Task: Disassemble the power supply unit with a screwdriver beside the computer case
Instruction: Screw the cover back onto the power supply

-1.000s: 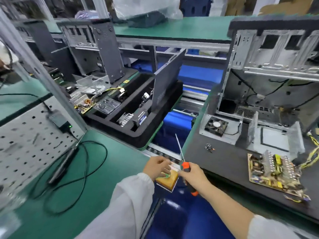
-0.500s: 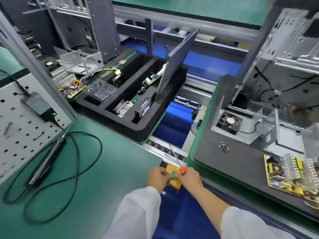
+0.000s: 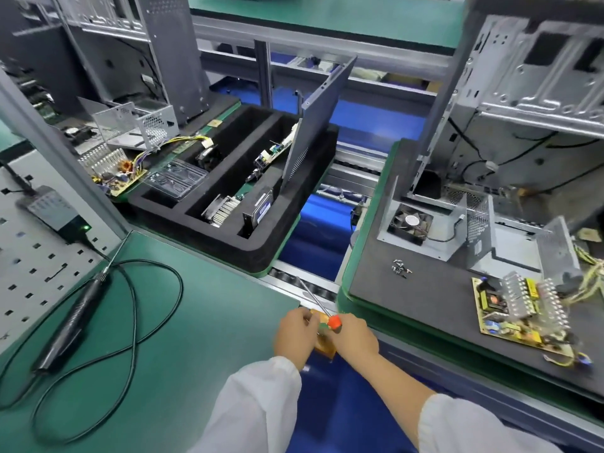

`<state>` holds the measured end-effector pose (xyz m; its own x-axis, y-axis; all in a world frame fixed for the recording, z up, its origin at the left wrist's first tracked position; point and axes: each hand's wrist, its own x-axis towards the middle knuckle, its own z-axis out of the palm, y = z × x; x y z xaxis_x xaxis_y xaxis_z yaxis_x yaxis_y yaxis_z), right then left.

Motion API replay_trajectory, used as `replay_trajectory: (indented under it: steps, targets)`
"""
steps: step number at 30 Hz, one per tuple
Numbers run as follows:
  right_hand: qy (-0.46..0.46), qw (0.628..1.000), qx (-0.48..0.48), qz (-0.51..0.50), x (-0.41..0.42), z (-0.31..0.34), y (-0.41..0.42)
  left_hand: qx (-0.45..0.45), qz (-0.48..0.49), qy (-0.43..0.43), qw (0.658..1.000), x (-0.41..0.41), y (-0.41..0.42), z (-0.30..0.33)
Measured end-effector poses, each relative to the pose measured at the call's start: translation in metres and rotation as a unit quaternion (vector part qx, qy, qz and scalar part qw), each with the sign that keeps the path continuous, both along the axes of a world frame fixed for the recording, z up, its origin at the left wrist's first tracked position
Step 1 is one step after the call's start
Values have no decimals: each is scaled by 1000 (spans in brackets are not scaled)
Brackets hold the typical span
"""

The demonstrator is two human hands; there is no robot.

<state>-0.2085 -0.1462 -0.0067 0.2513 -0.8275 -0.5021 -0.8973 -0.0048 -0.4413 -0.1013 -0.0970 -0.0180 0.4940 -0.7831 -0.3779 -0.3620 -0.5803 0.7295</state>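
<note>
The opened power supply unit housing (image 3: 457,243), with its fan (image 3: 410,221), stands on the dark pallet (image 3: 408,299) beside the computer case (image 3: 523,93). Its circuit board (image 3: 519,308) lies to the right, and loose screws (image 3: 401,268) lie in front. My right hand (image 3: 354,338) grips an orange-handled screwdriver (image 3: 335,322) whose shaft points up and to the left. My left hand (image 3: 295,335) touches a yellow button box (image 3: 325,346) at the bench edge, fingertips by its green button. Both hands are well left of the housing.
A black foam tray (image 3: 261,253) holding parts and an upright panel sits on the conveyor. An electric screwdriver (image 3: 75,315) with a looped cable lies on the green mat (image 3: 196,322). A pegboard (image 3: 29,263) stands at left, and another case and board are behind.
The view has tilted down and moved closer. Both hands stay at the yellow button box; the screwdriver handle now points toward the camera, beside the green button.
</note>
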Motion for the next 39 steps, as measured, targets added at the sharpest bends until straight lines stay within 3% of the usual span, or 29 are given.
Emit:
replay_trajectory:
  steps: [6,8,11,15,20,27,39]
  targets:
    - [-101,994,-52,0,-31,60,9,-156,12,169,973,-35,-13,73]
    - [-91,991,-103,8,-49,85,-1,-202,17,228,952,-54,-21,97]
    - [-55,984,-169,35,-83,121,-18,-242,15,242,940,-84,-39,125]
    - [-9,971,-228,66,-137,155,-24,-242,-11,280,929,-131,-58,147]
    - [45,951,-299,70,-215,179,-20,-224,-18,467,855,-203,-58,163]
    - [115,912,-387,76,-340,211,-32,-255,-13,501,827,-333,-74,193]
    - [139,909,-392,20,-559,231,-53,-192,-78,526,825,-544,-116,209]
